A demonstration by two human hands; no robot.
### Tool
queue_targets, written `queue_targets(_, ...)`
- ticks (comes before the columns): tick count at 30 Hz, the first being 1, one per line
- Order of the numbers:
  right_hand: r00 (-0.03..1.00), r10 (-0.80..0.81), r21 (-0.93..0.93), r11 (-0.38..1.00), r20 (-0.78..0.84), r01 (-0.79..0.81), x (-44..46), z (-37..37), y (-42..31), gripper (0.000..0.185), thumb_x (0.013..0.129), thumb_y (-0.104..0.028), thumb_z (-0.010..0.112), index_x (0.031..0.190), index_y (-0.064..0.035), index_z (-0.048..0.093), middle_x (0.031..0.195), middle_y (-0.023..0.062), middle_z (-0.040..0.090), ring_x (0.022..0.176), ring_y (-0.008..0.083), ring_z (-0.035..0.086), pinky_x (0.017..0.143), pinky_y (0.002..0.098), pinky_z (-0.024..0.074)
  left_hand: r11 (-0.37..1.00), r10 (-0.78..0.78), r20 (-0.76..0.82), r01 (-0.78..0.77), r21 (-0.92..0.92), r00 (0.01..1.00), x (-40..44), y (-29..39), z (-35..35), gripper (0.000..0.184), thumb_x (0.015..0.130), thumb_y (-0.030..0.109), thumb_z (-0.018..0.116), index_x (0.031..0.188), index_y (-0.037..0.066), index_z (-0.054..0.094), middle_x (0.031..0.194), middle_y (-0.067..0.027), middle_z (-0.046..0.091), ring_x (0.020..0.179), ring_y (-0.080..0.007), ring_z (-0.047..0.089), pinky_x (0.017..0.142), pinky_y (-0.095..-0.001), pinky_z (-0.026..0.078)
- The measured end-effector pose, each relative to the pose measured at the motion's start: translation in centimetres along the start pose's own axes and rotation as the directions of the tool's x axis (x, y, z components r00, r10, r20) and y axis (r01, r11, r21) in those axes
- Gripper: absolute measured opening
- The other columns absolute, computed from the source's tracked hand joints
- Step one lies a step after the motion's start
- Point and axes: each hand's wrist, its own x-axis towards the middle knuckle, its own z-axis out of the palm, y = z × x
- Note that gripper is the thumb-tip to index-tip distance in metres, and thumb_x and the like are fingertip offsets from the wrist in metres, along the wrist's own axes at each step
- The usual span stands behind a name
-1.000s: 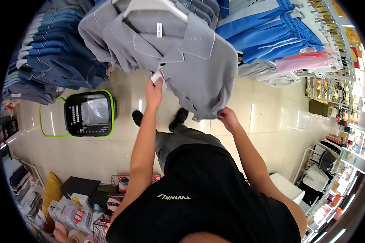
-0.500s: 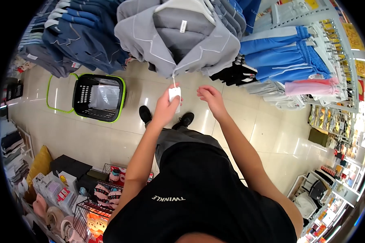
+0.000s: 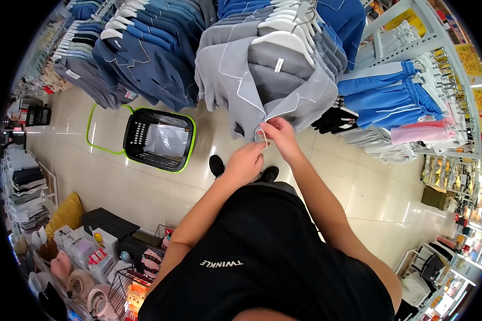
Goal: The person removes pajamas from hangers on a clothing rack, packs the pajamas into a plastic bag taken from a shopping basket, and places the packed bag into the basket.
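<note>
A grey pajama shirt (image 3: 230, 88) with white piping hangs on a white hanger (image 3: 284, 38) in front of me. From its lower neckline a thin white tag string (image 3: 265, 140) runs down between my hands. My left hand (image 3: 245, 165) is closed round the string's lower part; the white tag is hidden from view. My right hand (image 3: 281, 140) pinches at the upper string, right against the shirt front. The two hands are almost touching.
Dark blue pajama shirts (image 3: 144, 64) hang at the left. Blue shorts (image 3: 383, 99) hang on a rack at the right. A black basket with green rim (image 3: 190, 152) stands on the floor at the left, holding a clear plastic package (image 3: 168, 140). Slippers and boxes lie behind.
My right hand has come in from the right to the string and closed its fingers. The tag seen in my left hand is now hidden. The view has shifted, showing more hangers.
</note>
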Motion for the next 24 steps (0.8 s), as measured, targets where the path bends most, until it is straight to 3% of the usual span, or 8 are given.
queue_targets(5, 1.000, -0.001, 0.094, 0.996, -0.002, 0.001, 0.1, 0.0, -0.3, 0.017, 0.093, -0.018, 0.060, 0.092, -0.0006, 0.060, 0.089, 0.0070, 0.066, 0.084, 0.0173, 0.068, 0.071, 0.0288, 0.0522, 0.988, 0.131, 0.036, -0.133, 0.082, 0.991, 1.1, -0.1, -3.0, 0.030, 0.089, 0.019, 0.059, 0.114, 0.004, 0.059, 0.107, -0.0183, 0.063, 0.095, -0.0363, 0.060, 0.082, -0.0418, 0.049)
queue_targets(8, 0.999, -0.043, 0.110, 0.993, 0.004, 0.042, -0.4, -0.3, -0.7, 0.016, 0.094, -0.015, 0.057, 0.096, 0.0003, 0.062, 0.090, 0.0065, 0.066, 0.084, 0.0169, 0.067, 0.077, 0.0298, 0.0523, 0.997, 0.076, -0.087, -0.076, 0.009, 0.993, 2.2, -0.3, -3.8, 0.033, 0.088, 0.023, 0.063, 0.113, 0.003, 0.060, 0.108, -0.0174, 0.064, 0.098, -0.0349, 0.061, 0.084, -0.0395, 0.048)
queue_targets(10, 0.997, -0.076, 0.123, 0.990, 0.011, 0.074, -0.7, -0.3, -1.0, 0.017, 0.095, -0.013, 0.056, 0.101, 0.0014, 0.062, 0.091, 0.0066, 0.066, 0.084, 0.0168, 0.066, 0.081, 0.0307, 0.0521, 0.978, -0.056, -0.138, 0.026, -0.208, 0.989, 3.5, -0.6, -4.1, 0.034, 0.088, 0.023, 0.065, 0.114, 0.002, 0.059, 0.108, -0.0164, 0.064, 0.101, -0.0320, 0.061, 0.086, -0.0383, 0.048)
queue_targets(13, 0.992, -0.124, 0.076, 0.990, 0.020, 0.122, -1.1, -0.5, -1.3, 0.017, 0.096, -0.014, 0.056, 0.101, 0.0006, 0.063, 0.091, 0.0050, 0.066, 0.083, 0.0147, 0.064, 0.081, 0.0298, 0.0515, 0.973, -0.027, -0.259, -0.034, -0.230, 0.965, 5.5, -1.4, -3.3, 0.032, 0.086, 0.020, 0.067, 0.110, 0.001, 0.060, 0.103, -0.0159, 0.065, 0.095, -0.0284, 0.064, 0.081, -0.0364, 0.050)
queue_targets(17, 0.986, -0.157, 0.039, 0.987, 0.047, 0.155, -1.3, -0.8, -1.8, 0.018, 0.096, -0.015, 0.057, 0.103, 0.0008, 0.063, 0.094, 0.0038, 0.066, 0.082, 0.0126, 0.063, 0.081, 0.0287, 0.0506, 0.912, -0.109, -0.124, 0.050, -0.408, 0.986, 7.0, -1.2, -3.1, 0.025, 0.085, 0.017, 0.069, 0.101, -0.001, 0.062, 0.089, -0.0124, 0.066, 0.078, -0.0209, 0.064, 0.068, -0.0315, 0.050)
queue_targets(19, 0.983, -0.173, 0.047, 0.984, 0.054, 0.171, -1.6, -0.7, -2.8, 0.018, 0.096, -0.014, 0.058, 0.104, 0.0010, 0.063, 0.094, 0.0034, 0.066, 0.082, 0.0118, 0.062, 0.080, 0.0282, 0.0503, 0.897, -0.112, -0.081, 0.065, -0.438, 0.990, 7.7, -1.1, -3.2, 0.019, 0.085, 0.014, 0.070, 0.091, -0.002, 0.063, 0.075, -0.0065, 0.064, 0.066, -0.0117, 0.058, 0.059, -0.0259, 0.046)
queue_targets(22, 0.971, -0.234, 0.006, 0.972, 0.050, 0.234, -2.3, -0.4, -3.4, 0.016, 0.093, -0.011, 0.062, 0.103, 0.0012, 0.062, 0.095, 0.0030, 0.065, 0.083, 0.0106, 0.061, 0.080, 0.0266, 0.0493, 0.805, -0.152, -0.093, 0.069, -0.590, 0.984, 8.1, -1.3, -2.5, 0.013, 0.086, 0.010, 0.069, 0.089, -0.001, 0.063, 0.076, 0.0007, 0.062, 0.070, -0.0048, 0.054, 0.062, -0.0213, 0.043)
queue_targets(24, 0.963, -0.263, -0.117, 0.960, -0.051, 0.256, -2.2, -0.6, -2.8, 0.015, 0.091, -0.009, 0.065, 0.101, 0.0010, 0.061, 0.091, 0.0020, 0.065, 0.082, 0.0097, 0.060, 0.078, 0.0252, 0.0484, 0.793, -0.159, -0.093, 0.071, -0.606, 0.983, 8.2, -1.1, -2.4, 0.012, 0.087, 0.010, 0.068, 0.088, -0.001, 0.064, 0.076, 0.0012, 0.062, 0.069, -0.0046, 0.053, 0.061, -0.0212, 0.043)
